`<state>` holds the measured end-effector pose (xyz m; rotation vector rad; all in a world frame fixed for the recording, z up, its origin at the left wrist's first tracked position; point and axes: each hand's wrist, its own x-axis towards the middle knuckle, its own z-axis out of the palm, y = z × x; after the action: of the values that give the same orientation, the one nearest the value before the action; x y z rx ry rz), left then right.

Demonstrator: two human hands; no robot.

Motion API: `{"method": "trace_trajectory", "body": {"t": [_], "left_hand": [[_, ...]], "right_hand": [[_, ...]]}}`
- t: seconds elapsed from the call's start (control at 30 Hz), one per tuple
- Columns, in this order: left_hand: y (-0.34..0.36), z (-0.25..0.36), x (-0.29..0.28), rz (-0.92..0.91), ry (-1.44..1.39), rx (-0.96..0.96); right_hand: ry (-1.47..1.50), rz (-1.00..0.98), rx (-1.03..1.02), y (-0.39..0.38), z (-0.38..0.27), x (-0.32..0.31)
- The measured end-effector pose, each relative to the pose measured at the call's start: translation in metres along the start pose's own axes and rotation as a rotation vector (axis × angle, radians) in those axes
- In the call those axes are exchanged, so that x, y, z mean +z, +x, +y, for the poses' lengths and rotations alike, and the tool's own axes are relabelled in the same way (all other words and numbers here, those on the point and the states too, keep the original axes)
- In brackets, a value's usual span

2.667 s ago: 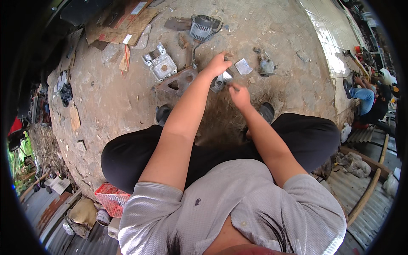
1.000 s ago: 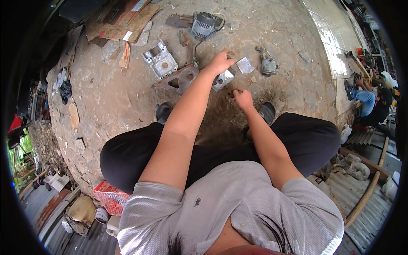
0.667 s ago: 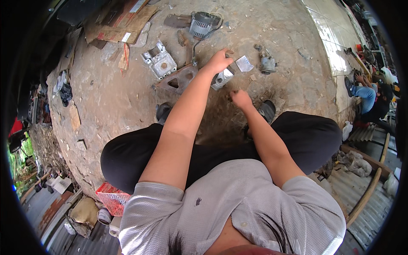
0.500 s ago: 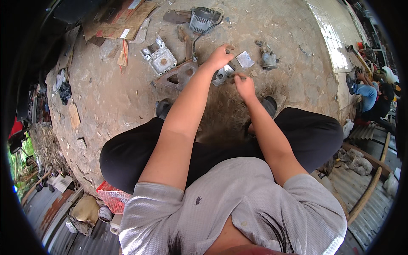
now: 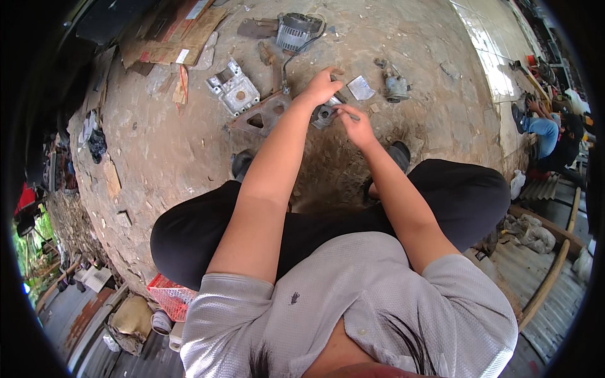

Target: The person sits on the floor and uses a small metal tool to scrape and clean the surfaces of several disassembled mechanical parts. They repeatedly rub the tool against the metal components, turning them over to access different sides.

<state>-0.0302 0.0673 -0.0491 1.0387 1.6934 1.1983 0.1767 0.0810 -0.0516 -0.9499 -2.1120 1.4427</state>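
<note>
My left hand is closed around something small and dark at the far side of a silver metal part on the ground; what it grips is hard to make out. My right hand is at that part's right side, fingers closed on something small and dark, partly hidden. A triangular rusty plate lies just left of the part, with a square cast aluminium housing beyond it. A small pale square sheet lies to the right, near a cylindrical metal component.
A motor-like unit with a cable lies at the back. Cardboard is at the back left, a red plastic basket by my left knee. Another person sits at the far right. Corrugated sheets lie at the lower right.
My right hand has moved up and forward onto the silver part. My left hand has shifted slightly away from me, still closed.
</note>
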Motion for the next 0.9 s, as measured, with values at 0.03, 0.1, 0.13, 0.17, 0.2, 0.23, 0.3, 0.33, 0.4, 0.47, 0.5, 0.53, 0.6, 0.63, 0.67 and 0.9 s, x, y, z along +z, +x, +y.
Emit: {"method": "trace_trajectory", "body": {"t": [0.03,0.1,0.13,0.17,0.2,0.23,0.3,0.33,0.4,0.47,0.5,0.53,0.6,0.63,0.67,0.9], "left_hand": [[0.003,0.001,0.002,-0.031,-0.046,-0.018],[0.005,0.005,-0.001,-0.029,-0.05,-0.035],[0.0,0.009,-0.001,-0.034,-0.049,-0.056],[-0.006,0.014,-0.002,-0.026,-0.052,-0.07],[-0.005,0.012,-0.002,-0.012,-0.066,-0.034],[-0.003,0.011,-0.004,0.003,-0.082,0.002],[-0.005,0.011,-0.006,0.005,-0.051,0.022],[-0.006,0.015,-0.006,-0.025,-0.03,-0.019],[-0.007,0.02,-0.008,-0.076,0.011,-0.102],[-0.003,0.019,-0.004,-0.076,-0.024,-0.073],[-0.002,0.015,-0.004,-0.076,-0.04,-0.062],[-0.002,0.012,-0.005,-0.08,-0.073,-0.067],[-0.001,0.007,-0.007,-0.093,-0.138,-0.076],[-0.001,0.006,-0.008,-0.099,-0.144,-0.074],[-0.002,0.005,-0.009,-0.104,-0.15,-0.073],[0.0,0.006,-0.013,-0.172,-0.14,-0.075]], "right_hand": [[-0.112,0.02,0.009,-0.009,0.014,0.001],[-0.078,-0.005,0.172,-0.017,0.027,-0.002],[-0.158,0.007,0.195,-0.016,0.018,-0.003],[-0.238,0.018,0.217,-0.011,0.009,-0.007],[-0.323,0.023,0.235,-0.008,0.0,-0.008],[-0.266,0.041,0.173,-0.004,0.003,-0.007],[-0.155,0.081,0.046,0.008,0.001,-0.006],[-0.151,0.07,0.063,0.006,0.0,-0.005],[-0.143,0.043,0.092,-0.002,-0.002,0.001],[-0.161,0.018,0.075,-0.006,0.003,0.008],[-0.187,-0.011,0.039,-0.008,0.0,0.012],[-0.212,-0.038,0.004,-0.01,-0.003,0.016],[-0.304,-0.017,-0.001,-0.008,-0.011,0.017],[-0.36,-0.008,-0.005,-0.005,-0.016,0.016],[-0.415,0.001,-0.009,-0.001,-0.022,0.014],[-0.298,0.05,-0.027,-0.003,-0.017,0.002]]}}
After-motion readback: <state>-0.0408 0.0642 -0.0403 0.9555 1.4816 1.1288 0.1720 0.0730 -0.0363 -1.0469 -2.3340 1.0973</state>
